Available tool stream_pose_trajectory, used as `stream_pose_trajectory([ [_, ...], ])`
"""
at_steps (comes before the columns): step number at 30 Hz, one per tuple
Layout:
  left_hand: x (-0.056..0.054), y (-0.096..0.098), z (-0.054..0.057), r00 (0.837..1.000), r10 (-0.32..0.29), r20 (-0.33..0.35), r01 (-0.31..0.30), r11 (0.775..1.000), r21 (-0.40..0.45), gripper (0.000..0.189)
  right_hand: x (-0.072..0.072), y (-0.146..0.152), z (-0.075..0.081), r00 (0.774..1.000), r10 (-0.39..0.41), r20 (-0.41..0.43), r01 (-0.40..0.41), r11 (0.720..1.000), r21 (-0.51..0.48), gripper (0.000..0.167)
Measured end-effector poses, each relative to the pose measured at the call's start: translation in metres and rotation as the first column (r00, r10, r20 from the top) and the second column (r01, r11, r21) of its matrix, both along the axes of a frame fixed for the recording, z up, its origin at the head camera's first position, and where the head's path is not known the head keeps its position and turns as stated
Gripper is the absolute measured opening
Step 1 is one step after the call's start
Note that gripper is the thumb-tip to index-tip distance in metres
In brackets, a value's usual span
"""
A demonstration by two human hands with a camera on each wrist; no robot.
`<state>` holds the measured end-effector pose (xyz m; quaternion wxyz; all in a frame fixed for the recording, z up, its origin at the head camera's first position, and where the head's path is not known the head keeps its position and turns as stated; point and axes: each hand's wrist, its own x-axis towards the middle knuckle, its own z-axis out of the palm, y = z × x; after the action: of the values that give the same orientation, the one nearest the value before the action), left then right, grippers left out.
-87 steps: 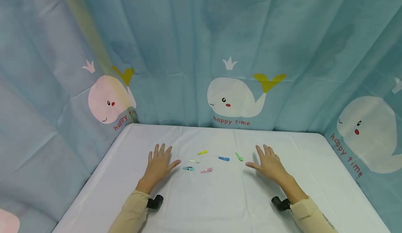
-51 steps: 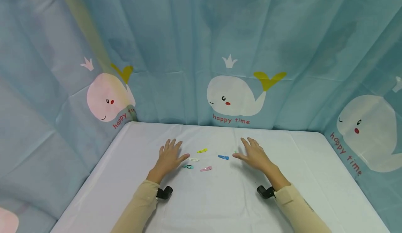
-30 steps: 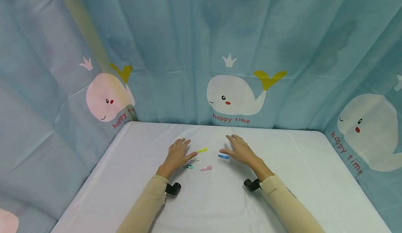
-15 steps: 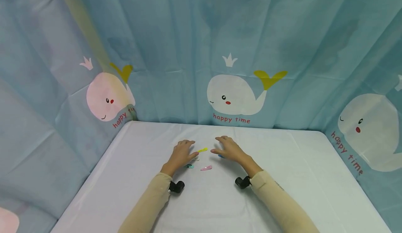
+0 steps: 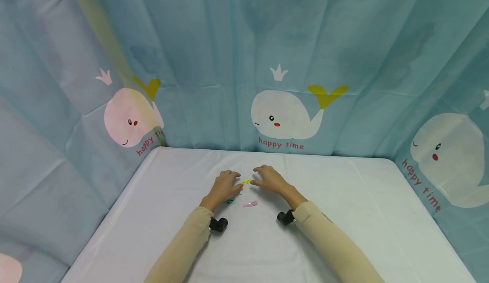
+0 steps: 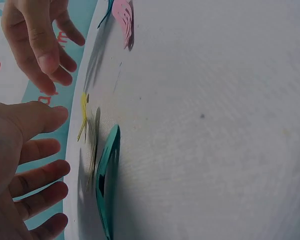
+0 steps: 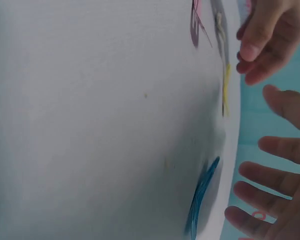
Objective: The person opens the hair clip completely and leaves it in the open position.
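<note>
A yellow snap hair clip [image 5: 246, 182] lies on the white tabletop between both hands. My left hand [image 5: 223, 187] hovers to its left and my right hand [image 5: 272, 179] to its right, fingers spread and loosely bent. The wrist views show a gap between each hand's fingers and the table. Beneath the left hand are a teal hair clip [image 6: 108, 175] and a whitish one [image 6: 93, 150], partly covered in the head view. A pink hair clip [image 5: 250, 204] lies nearer me. The blue hair clip [image 7: 202, 197] sits below my right hand, hidden in the head view. A green clip cannot be seen now.
The white-covered table [image 5: 363, 215] runs back to a light blue curtain [image 5: 214, 113] printed with whales. A black wrist camera [image 5: 219, 225] is strapped to the left wrist, and another black camera [image 5: 285, 218] to the right.
Both hands have moved inward over the clips, the right one farther, and now nearly meet at the yellow clip. The blue and green clips became covered. No clip was picked up.
</note>
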<state>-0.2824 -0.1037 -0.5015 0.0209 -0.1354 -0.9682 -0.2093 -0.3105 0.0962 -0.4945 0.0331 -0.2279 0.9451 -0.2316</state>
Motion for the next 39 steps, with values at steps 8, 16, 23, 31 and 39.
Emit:
stream_pose_trajectory([
  [8, -0.003, 0.005, -0.001, 1.0, 0.02, 0.022, -0.02, 1.0, -0.012, 0.035, 0.003, -0.015, 0.001, 1.0, 0.015, 0.001, -0.015, 0.998, 0.066, 0.043],
  [16, -0.005, 0.006, -0.003, 0.998, 0.016, 0.057, -0.014, 0.999, -0.038, 0.025, 0.003, -0.023, 0.001, 1.0, 0.004, -0.02, -0.002, 0.995, 0.101, 0.032],
  [23, -0.009, 0.006, -0.005, 0.999, -0.02, 0.03, 0.021, 1.0, -0.01, 0.017, -0.001, -0.031, -0.001, 0.999, -0.006, -0.046, 0.01, 0.996, 0.092, 0.015],
  [31, -0.009, 0.009, -0.006, 0.999, -0.022, 0.049, 0.021, 1.0, 0.017, 0.005, 0.002, -0.035, -0.002, 0.998, -0.04, -0.05, 0.046, 0.993, 0.111, 0.006],
  [39, -0.009, 0.01, -0.005, 0.999, -0.008, 0.053, 0.003, 0.994, 0.111, 0.004, 0.001, -0.03, 0.0, 0.997, -0.069, -0.018, 0.069, 0.997, 0.022, 0.006],
])
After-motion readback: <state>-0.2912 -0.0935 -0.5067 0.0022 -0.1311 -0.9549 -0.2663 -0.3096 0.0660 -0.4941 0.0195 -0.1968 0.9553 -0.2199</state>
